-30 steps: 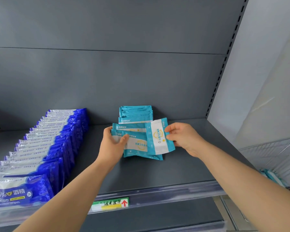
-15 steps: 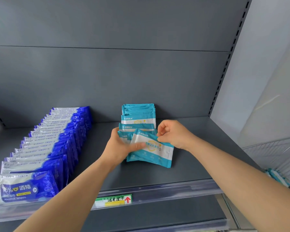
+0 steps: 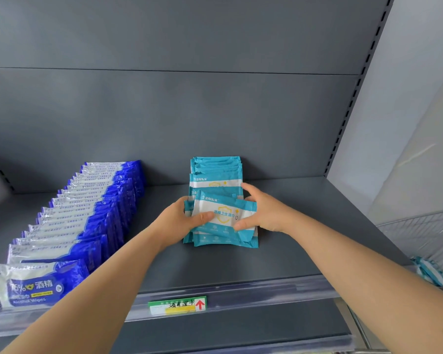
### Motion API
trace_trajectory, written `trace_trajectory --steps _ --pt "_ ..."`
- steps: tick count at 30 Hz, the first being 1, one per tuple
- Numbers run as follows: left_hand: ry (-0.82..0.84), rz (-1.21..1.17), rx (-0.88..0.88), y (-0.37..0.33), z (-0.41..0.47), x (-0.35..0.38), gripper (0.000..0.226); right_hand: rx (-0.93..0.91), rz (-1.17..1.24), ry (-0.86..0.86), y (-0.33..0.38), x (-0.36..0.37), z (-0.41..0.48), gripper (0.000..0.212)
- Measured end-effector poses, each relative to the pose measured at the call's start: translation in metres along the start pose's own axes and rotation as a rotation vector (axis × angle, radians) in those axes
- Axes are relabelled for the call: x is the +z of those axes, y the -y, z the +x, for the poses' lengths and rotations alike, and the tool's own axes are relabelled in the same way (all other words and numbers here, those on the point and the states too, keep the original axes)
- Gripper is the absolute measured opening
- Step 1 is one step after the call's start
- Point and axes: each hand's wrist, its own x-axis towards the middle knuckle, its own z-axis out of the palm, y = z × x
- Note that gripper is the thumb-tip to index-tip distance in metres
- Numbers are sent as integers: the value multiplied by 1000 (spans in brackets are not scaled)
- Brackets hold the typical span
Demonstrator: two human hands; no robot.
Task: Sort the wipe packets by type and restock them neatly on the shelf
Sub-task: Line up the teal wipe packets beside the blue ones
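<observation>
A: Logging layout: shelf (image 3: 292,251), with the tag (image 3: 177,304) on its front rail as landmark. Blue row (image 3: 87,221) lies left of the tag and runs back. Teal row (image 3: 216,172) stands straight behind the tag, against the back panel. Bunch (image 3: 223,226) of teal packets sits between the tag and that row, touching the row.

B: Grip?

A: Left hand (image 3: 177,221) holds the bunch's left edge, thumb across the top packet's face, fingers hidden behind. Right hand (image 3: 264,213) wraps the right edge, thumb on the lower front. Both hands are closed round the bunch.

B: Handling?

A: Judged light, soft and film-wrapped, with slick faces that will likely slide over one another. The top packet sits skewed. Squeeze the side edges, not the faces.

B: Writing?

A: Blue front packet: "75%", "酒精", "Alcohol Wipes". Teal: "酒精卫生湿巾"; brand line too small to read. Tag: handwriting unclear, red up-arrow.
</observation>
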Motion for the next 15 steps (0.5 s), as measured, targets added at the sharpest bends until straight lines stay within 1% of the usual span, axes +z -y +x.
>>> trace_trajectory --steps 2,4,7,9,10,13,15 --pt "34 -55 17 1 3 -1 66 3 50 20 -1 1 5 108" --pt "22 -69 73 3 5 1 68 -32 72 -18 -2 2 8 95" --pt "-93 -23 233 -2 12 3 72 -148 7 -191 3 1 15 87" --pt "-165 -2 312 -8 21 4 78 -224 -65 -312 10 -1 23 88" --pt "-175 3 316 -10 26 3 81 -244 -85 -340 12 -3 27 90" --pt "-169 39 274 -11 36 2 86 -234 -215 -313 11 -9 37 105" --pt "-189 175 233 -2 38 0 104 -214 -377 -267 6 -12 38 112"
